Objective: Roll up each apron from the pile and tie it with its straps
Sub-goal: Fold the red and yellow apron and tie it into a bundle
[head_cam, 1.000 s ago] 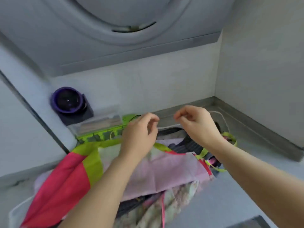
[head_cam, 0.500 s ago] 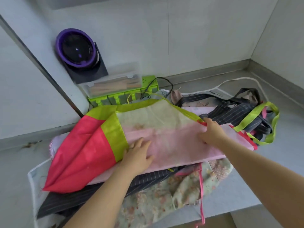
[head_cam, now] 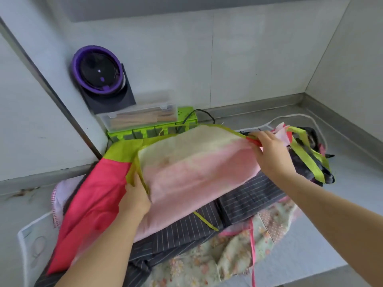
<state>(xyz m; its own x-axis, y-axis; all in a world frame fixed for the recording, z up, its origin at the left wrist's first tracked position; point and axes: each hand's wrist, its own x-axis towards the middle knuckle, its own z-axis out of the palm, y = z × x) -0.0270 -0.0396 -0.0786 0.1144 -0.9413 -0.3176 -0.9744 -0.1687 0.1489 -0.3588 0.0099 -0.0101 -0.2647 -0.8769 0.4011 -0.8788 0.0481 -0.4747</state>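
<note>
A pink apron (head_cam: 194,172) with lime-green trim and a red panel lies on top of the pile, its middle folded over and lifted. My left hand (head_cam: 135,196) grips its left side at the green seam, fingers tucked under the fold. My right hand (head_cam: 271,154) pinches its right edge by the red trim. Lime-green straps (head_cam: 306,156) trail to the right over dark cloth. Beneath lie a dark pinstriped apron (head_cam: 244,199) and a pale floral apron (head_cam: 226,259).
The pile sits on a grey counter (head_cam: 352,183) in a wall corner. Behind it stand a purple-rimmed round device (head_cam: 97,73), a clear box of wooden sticks (head_cam: 141,119) and a lime-green power strip (head_cam: 149,131). A white cord (head_cam: 290,117) lies at the back right.
Both hands came down from holding a strap in the air to the pink apron. They now grip its two sides and have raised the folded cloth off the pile.
</note>
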